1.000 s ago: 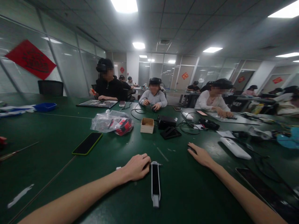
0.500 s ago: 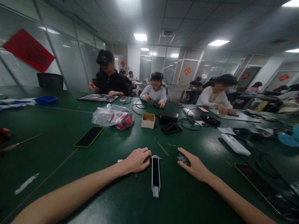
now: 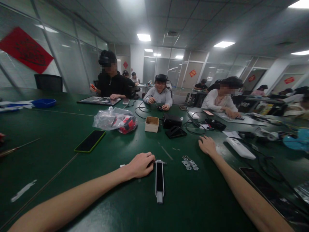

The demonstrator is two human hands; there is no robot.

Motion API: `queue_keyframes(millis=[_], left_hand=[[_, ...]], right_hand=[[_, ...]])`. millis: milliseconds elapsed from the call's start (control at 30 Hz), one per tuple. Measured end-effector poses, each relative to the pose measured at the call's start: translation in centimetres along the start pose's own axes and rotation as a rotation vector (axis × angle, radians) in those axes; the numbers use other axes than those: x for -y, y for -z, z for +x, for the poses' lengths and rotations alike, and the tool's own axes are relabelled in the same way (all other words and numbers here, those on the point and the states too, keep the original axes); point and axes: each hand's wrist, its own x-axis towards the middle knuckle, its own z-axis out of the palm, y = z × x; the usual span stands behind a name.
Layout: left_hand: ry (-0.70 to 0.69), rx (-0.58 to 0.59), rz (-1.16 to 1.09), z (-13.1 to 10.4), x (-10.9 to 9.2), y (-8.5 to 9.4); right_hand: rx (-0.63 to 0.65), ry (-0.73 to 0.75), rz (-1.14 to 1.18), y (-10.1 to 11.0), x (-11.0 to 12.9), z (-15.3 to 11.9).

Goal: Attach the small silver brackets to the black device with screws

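Observation:
My left hand (image 3: 142,165) rests on the green table, its fingers curled around the left end of a small crossbar. That crossbar sits at the far end of a narrow white-framed device with a black strip (image 3: 159,177), lying lengthwise before me. Its near end has a pale grey tip. The fingertips are partly hidden. To the right of the device lie several small silver metal brackets (image 3: 190,163), loose in a little cluster. Beyond them my right hand (image 3: 207,145) lies palm down on the table, fingers loosely stretched and nothing visible in them.
A phone with a green edge (image 3: 90,141) lies left, near a screwdriver (image 3: 14,150). Farther back are a plastic bag with red things (image 3: 116,120), a small cardboard box (image 3: 152,124) and a black box (image 3: 172,120). A white device (image 3: 240,148) and cables are right. Co-workers sit opposite.
My right hand has let go of the metal brackets and moved forward and right. The brackets now lie uncovered on the table. My left hand and the device have stayed in place.

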Motion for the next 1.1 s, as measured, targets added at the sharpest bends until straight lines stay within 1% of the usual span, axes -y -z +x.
queue_keyframes(millis=[167, 300, 433, 500, 567, 633, 700, 800, 933, 1000, 1100], left_hand=[[-0.015, 0.003, 0.012, 0.1, 0.0, 0.0], [-0.02, 0.0, 0.032, 0.1, 0.0, 0.1], [-0.03, -0.015, 0.034, 0.1, 0.0, 0.1], [-0.035, -0.021, 0.035, 0.0, 0.0, 0.1], [-0.032, -0.024, 0.032, 0.0, 0.0, 0.1], [-0.029, -0.023, 0.025, 0.0, 0.0, 0.1], [-0.026, -0.017, 0.022, 0.0, -0.1, 0.2], [-0.018, -0.004, 0.031, 0.0, -0.2, 0.3], [-0.022, 0.0, 0.038, 0.0, -0.2, 0.4], [-0.027, -0.005, 0.034, 0.0, -0.1, 0.4], [-0.026, -0.013, 0.028, 0.0, -0.1, 0.2]], right_hand=[[-0.011, 0.0, -0.024, 0.3, 0.7, -0.8], [-0.013, 0.037, -0.019, 1.4, 1.8, -3.0], [0.029, 0.167, 0.006, 3.0, 2.9, -6.6], [0.055, 0.27, 0.029, 4.0, 3.3, -8.4], [0.103, 0.337, 0.061, 4.9, 3.5, -9.8], [0.175, 0.374, 0.097, 5.8, 3.8, -10.5], [0.261, 0.39, 0.108, 6.5, 4.1, -10.5], [0.392, 0.392, 0.06, 7.8, 5.1, -9.8], [0.557, 0.353, -0.012, 9.7, 6.8, -8.8], [0.589, 0.324, -0.023, 10.4, 7.4, -8.6], [0.581, 0.306, -0.019, 10.6, 7.9, -8.5]])
